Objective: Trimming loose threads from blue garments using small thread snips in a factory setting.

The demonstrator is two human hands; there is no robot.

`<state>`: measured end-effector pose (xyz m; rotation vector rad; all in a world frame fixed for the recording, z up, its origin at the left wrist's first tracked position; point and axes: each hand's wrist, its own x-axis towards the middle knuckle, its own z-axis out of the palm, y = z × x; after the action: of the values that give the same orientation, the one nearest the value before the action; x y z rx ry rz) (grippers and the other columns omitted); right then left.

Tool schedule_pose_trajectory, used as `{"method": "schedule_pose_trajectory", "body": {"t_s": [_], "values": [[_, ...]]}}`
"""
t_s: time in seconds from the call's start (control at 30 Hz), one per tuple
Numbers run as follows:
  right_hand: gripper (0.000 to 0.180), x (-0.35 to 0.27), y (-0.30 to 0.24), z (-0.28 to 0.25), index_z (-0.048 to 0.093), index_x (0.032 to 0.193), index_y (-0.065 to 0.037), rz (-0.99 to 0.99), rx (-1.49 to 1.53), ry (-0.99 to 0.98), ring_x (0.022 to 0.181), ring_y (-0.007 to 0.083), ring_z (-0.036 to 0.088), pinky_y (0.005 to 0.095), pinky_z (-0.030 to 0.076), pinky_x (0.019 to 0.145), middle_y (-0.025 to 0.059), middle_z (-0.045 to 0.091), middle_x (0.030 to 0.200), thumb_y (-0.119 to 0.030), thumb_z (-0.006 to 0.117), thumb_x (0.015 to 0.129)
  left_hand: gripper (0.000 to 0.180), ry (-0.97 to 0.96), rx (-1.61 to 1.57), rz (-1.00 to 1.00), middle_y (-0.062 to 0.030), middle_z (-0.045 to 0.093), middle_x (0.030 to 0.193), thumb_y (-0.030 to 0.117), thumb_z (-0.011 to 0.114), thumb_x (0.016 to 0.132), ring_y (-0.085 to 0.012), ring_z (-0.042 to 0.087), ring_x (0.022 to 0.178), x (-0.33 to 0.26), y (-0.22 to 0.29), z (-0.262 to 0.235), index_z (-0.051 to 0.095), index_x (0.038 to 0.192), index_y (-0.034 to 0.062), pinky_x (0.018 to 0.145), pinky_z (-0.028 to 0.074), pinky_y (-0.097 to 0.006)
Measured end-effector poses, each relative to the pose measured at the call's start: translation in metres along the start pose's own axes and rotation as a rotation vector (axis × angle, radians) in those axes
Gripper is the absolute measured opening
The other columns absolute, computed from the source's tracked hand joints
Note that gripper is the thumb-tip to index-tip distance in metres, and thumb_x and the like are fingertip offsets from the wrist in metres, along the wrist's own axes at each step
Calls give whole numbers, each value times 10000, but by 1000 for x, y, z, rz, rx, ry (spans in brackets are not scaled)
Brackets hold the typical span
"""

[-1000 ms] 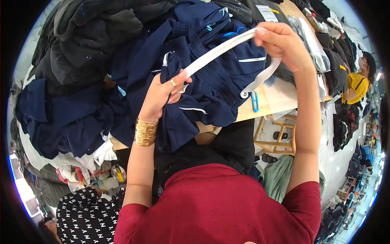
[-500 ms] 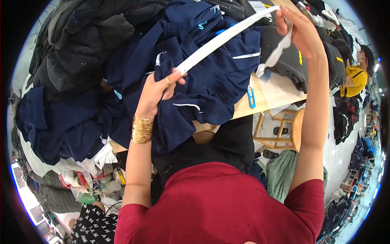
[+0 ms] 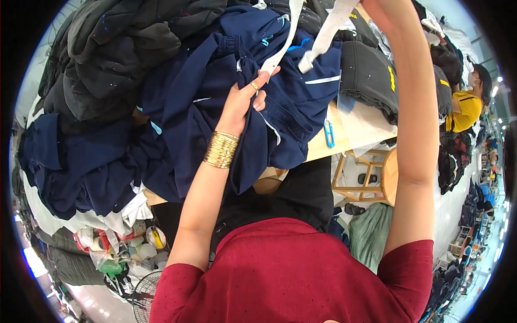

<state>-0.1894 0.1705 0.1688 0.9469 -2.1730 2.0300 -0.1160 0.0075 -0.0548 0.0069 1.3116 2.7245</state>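
A flat white tape point(image 3: 280, 54) runs up from my left hand point(image 3: 243, 105) past the top edge. My left hand is closed, pinching its lower end together with a fold of a navy garment point(image 3: 250, 145). At the top right, my right hand point(image 3: 383, 15) is partly cut off by the picture edge, its fingertips out of sight. The other length of the tape hangs down from it, its loose end over the navy cloth. An elastic-looking gathered band point(image 3: 288, 116) with white piping lies beside my left hand.
Blue thread snips point(image 3: 329, 134) lie on the wooden tabletop point(image 3: 358, 126). Folded dark garments point(image 3: 366, 75) are at the right, a black garment heap point(image 3: 118, 59) at the left. Beyond the table's near edge stands a wooden stool point(image 3: 390, 177). A person in yellow point(image 3: 466, 111) is farther right.
My right hand has risen toward the top edge, taking the tape up with it. My left hand has shifted right and up with the navy cloth, and the tape now stands steeper.
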Motion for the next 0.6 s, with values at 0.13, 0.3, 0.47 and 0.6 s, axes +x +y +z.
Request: {"method": "schedule_pose_trajectory", "body": {"t_s": [0.13, 0.3, 0.47, 0.6], "values": [[253, 3, 7, 21, 560, 774, -35, 55, 137, -34, 506, 100, 503, 222, 422, 500, 20, 531, 599, -244, 516, 910, 194, -199, -240, -14, -132, 500, 1276, 217, 530, 905, -35, 340, 451, 9, -13, -3, 515, 1016, 57, 428, 293, -163], [241, 6, 22, 28, 558, 770, -21, 12, 279, 40, 488, 122, 503, 232, 409, 481, 37, 536, 591, -227, 535, 894, 268, -143, -278, -190, -139, 499, 1264, 236, 440, 948, -35, 301, 443, 9, -19, 21, 483, 1133, 46, 445, 284, -178], [240, 11, 22, 36, 557, 765, -25, 12, 227, 80, 495, 126, 487, 234, 397, 479, 35, 529, 599, -224, 525, 895, 243, -231, -237, -112, -80, 617, 927, 190, 475, 931, -31, 312, 443, 2, -17, 2, 500, 1072, -7, 438, 279, -186], [214, 21, 10, 14, 562, 749, -38, 48, 244, 126, 504, 141, 486, 265, 424, 523, 30, 521, 592, -213, 538, 869, 155, -120, -205, -82, -24, 532, 660, 139, 571, 876, -44, 330, 403, -7, -14, 2, 527, 926, -1, 408, 274, -199]]}}
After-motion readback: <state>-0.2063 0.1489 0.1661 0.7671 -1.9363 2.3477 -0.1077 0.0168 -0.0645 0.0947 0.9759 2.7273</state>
